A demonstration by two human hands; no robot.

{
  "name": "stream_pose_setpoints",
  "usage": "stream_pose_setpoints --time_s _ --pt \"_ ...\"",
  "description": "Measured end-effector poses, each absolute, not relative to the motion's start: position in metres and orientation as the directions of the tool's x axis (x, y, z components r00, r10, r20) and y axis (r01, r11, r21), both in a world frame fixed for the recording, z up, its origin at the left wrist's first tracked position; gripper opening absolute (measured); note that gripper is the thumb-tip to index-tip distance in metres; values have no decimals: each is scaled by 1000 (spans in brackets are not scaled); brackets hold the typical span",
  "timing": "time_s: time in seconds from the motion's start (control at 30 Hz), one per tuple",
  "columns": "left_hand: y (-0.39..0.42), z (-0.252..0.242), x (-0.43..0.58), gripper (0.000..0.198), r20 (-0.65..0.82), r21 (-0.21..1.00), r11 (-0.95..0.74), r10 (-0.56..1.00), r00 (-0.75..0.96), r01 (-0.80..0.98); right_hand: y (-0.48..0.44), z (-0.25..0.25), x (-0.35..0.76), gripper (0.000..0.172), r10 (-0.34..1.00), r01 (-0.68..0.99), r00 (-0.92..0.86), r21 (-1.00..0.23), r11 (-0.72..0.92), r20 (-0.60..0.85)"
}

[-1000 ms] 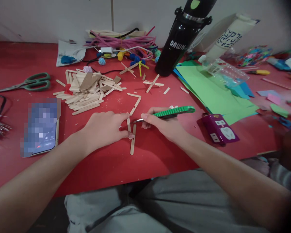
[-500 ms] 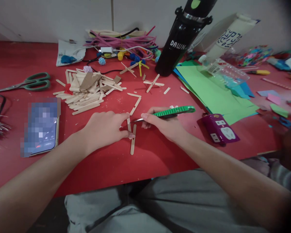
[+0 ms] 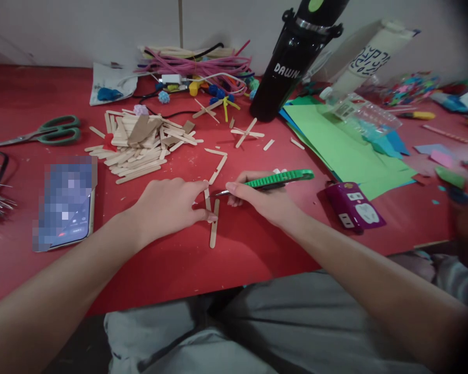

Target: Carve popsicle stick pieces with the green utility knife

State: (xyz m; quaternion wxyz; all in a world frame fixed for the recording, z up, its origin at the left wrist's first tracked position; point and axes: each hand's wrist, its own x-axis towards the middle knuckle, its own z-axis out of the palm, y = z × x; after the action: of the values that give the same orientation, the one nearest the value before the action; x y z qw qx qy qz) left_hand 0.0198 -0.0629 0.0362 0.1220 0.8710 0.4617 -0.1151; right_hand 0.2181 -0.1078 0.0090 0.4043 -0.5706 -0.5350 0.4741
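Near the middle of the worktop's (image 3: 257, 254) front edge, the wooden stick (image 3: 214, 228) lies flat between the two hands. The left hand (image 3: 167, 205) is spread and unclenched, its fingertips pressing the stick's far end down. The right hand (image 3: 267, 201) is wrapped around the green craft knife (image 3: 281, 179), whose blade tip seems to meet the wood just beside those fingertips. A clean cut likely calls for firm downward pressure, fingertips off the blade's line, and light scoring passes rather than one hard push. The pile of sticks (image 3: 140, 148) lies well apart, toward the back left.
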Motion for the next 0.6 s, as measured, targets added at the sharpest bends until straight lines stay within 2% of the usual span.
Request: stream_pose_setpoints --time_s 0.6 --pt "-62 34 19 68 -313 121 -541 775 549 832 -107 7 219 28 995 183 -13 -978 -98 -102"
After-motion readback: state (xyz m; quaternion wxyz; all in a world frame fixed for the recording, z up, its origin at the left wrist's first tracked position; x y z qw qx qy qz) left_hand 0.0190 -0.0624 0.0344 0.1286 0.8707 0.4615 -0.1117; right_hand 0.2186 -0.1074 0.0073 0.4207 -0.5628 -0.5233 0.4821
